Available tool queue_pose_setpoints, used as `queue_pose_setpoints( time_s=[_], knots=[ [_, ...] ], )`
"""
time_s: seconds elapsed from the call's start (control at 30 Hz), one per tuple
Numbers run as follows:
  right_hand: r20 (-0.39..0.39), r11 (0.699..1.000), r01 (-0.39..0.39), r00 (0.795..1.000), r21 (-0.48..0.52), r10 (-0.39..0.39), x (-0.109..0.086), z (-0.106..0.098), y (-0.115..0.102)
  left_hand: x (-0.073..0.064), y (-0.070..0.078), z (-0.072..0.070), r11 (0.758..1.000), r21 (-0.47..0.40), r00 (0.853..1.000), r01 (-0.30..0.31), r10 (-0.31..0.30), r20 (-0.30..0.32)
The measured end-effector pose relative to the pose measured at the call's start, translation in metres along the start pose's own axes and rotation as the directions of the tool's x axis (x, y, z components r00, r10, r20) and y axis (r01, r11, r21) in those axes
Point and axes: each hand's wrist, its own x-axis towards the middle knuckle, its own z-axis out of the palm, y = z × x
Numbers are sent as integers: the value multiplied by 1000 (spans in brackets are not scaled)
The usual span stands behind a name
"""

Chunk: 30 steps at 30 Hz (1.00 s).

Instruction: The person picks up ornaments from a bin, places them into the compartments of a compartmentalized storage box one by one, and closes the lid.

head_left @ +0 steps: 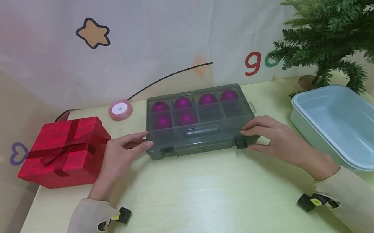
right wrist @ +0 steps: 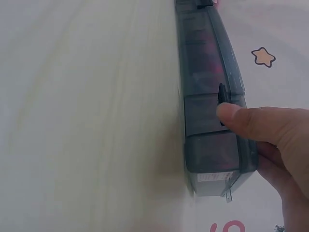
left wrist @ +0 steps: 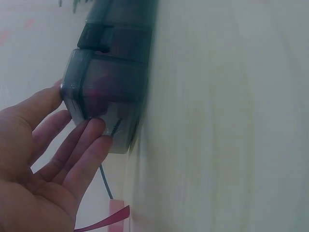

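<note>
A smoky see-through plastic storage box [head_left: 207, 139] with a moulded handle lies on the table, its lid down. Several shiny purple balls [head_left: 182, 102] show in its compartments. At the box's left front corner, my left hand [head_left: 121, 151] holds the end: thumb near the lid's edge, fingertips against the end wall in the left wrist view. My right hand [head_left: 276, 137] grips the right front corner, thumb at the dark front latch [right wrist: 222, 104], other fingers on the lid side. That latch stands out from the front; the left latch [head_left: 168, 150] lies flatter. Some right fingers are hidden behind the box.
A red gift box [head_left: 70, 153] with a ribbon bow sits left, beside my left hand. Behind it lies a pink ribbon roll [head_left: 120, 110]. To the right stand a pale blue basin [head_left: 333, 150] and an artificial fir tree [head_left: 342, 18]. A printed cloth [head_left: 163, 27] hangs behind.
</note>
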Motion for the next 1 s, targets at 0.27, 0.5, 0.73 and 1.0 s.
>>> queue_pose_setpoints(
  time_s=[0.27,0.5,0.73,1.0],
  knots=[
    [-24,999,26,999,43,-25,1,0,2,1,1,-1,1000,17,1000,10,-10,-4],
    [-88,998,16,996,55,-11,3,2,5,0,1,-1,1000,15,1000,11,-11,4],
    [-98,999,-38,994,30,41,5,3,2,0,1,-1,1000,-1,1000,2,-2,4],
    [-110,998,-57,992,19,59,7,3,0,0,1,-1,1000,6,1000,0,0,0]
  ],
)
